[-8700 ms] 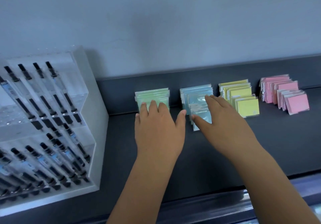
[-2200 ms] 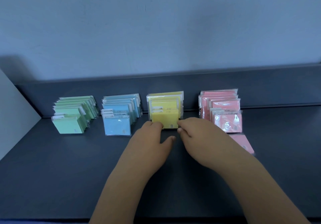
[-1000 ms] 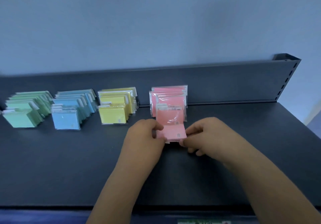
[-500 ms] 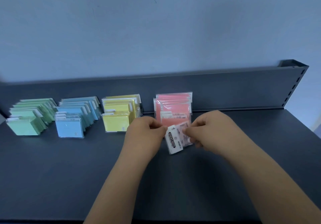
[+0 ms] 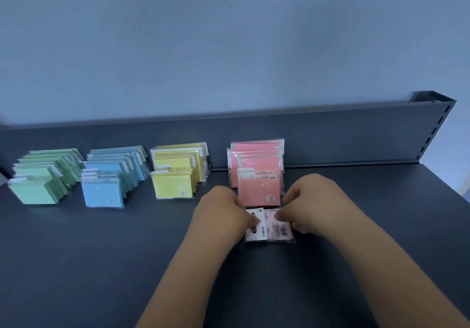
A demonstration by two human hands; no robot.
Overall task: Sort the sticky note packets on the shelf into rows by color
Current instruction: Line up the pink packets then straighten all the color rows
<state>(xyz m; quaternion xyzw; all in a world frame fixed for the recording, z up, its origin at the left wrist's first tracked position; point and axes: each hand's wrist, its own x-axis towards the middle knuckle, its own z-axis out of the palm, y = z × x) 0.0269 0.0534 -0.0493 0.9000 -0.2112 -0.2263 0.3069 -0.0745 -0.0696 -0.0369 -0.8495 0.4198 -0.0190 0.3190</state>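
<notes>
Both hands pinch one pink sticky note packet (image 5: 270, 227), label side up, just in front of the pink row (image 5: 256, 170): the left hand (image 5: 223, 215) grips its left edge, the right hand (image 5: 314, 204) its right. The yellow row (image 5: 178, 172), blue row (image 5: 114, 175) and green row (image 5: 43, 175) stand on the dark shelf (image 5: 101, 251) to the left of the hands.

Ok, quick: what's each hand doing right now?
Left hand: closed, pinching the left edge of the pink packet.
Right hand: closed, pinching the same packet's right edge.
</notes>
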